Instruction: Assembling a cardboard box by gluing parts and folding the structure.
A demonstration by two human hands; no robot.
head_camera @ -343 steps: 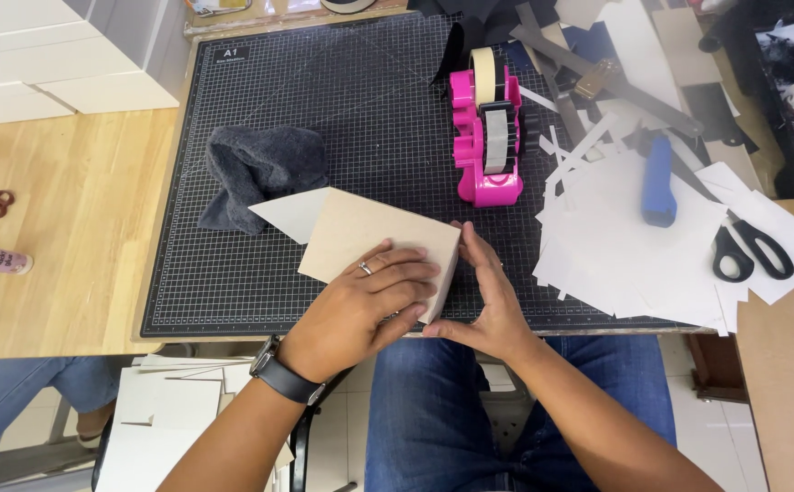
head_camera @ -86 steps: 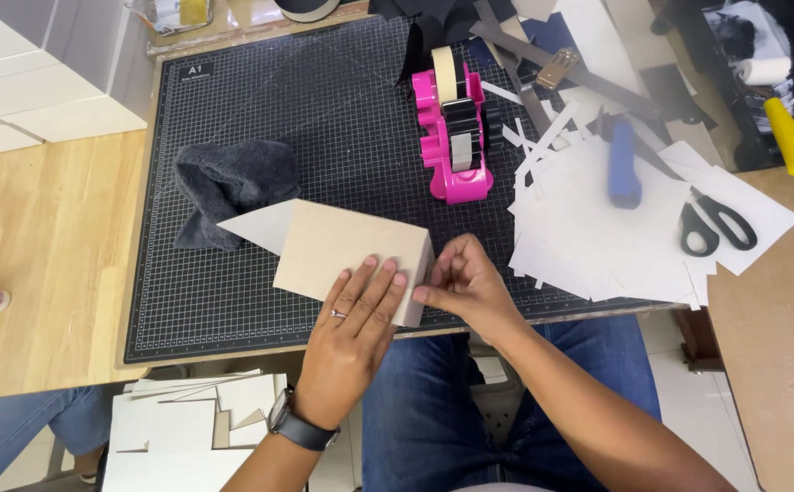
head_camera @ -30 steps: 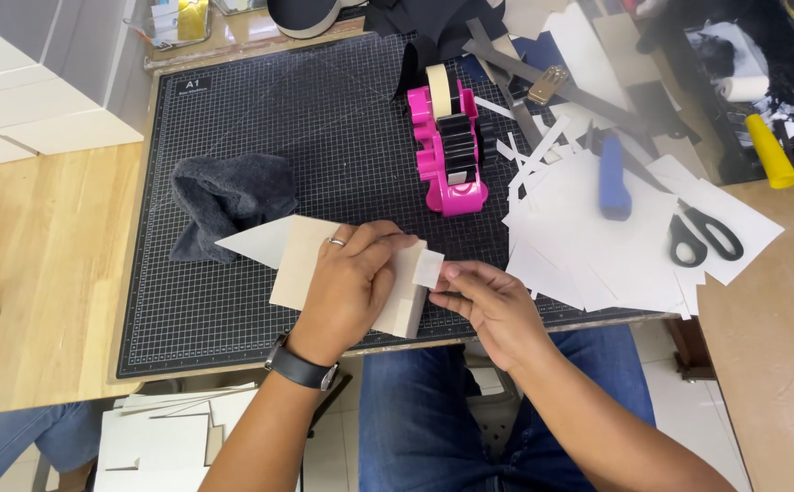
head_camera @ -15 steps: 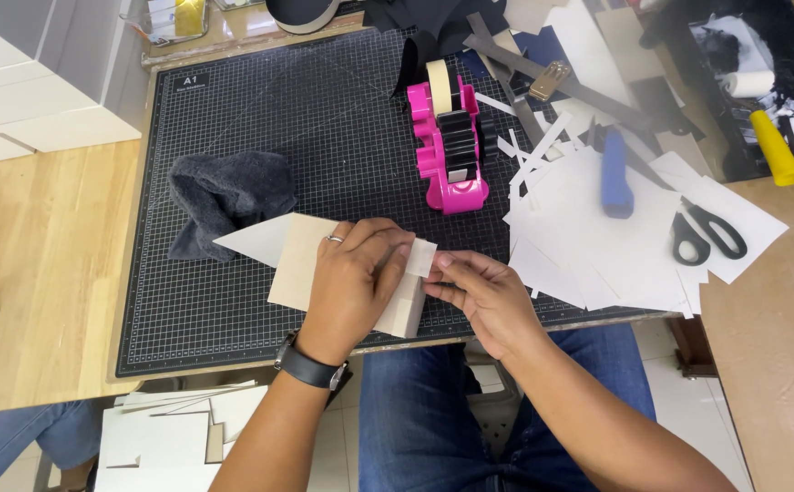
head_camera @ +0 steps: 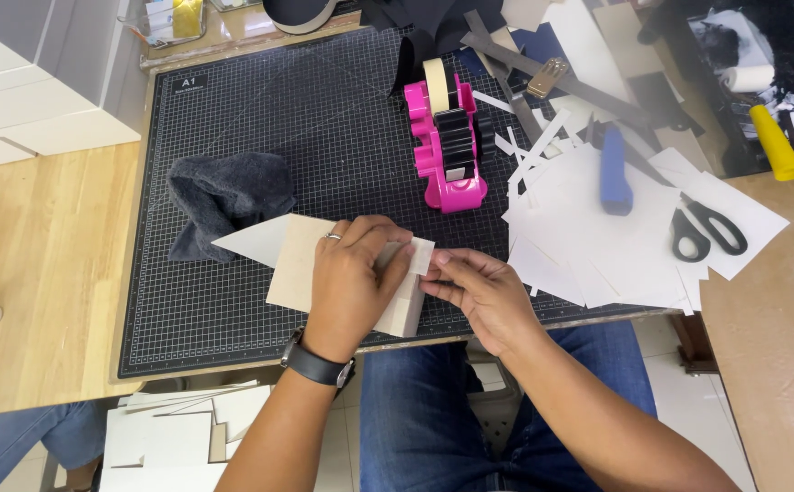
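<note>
At frame centre, our left hand lies flat, fingers spread, on the cardboard piece. Our right hand pinches its fingers on the tape strip at the piece's edge.

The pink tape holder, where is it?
The pink tape dispenser stands on the black cutting mat, upper middle, left of the white paper scraps.

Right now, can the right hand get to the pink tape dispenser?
Probably yes. The right hand is at the cardboard piece's edge, fingers on a strip of tape. The tape dispenser stands just beyond on the cutting mat, with bare mat between them. It would have to let go first.
</note>
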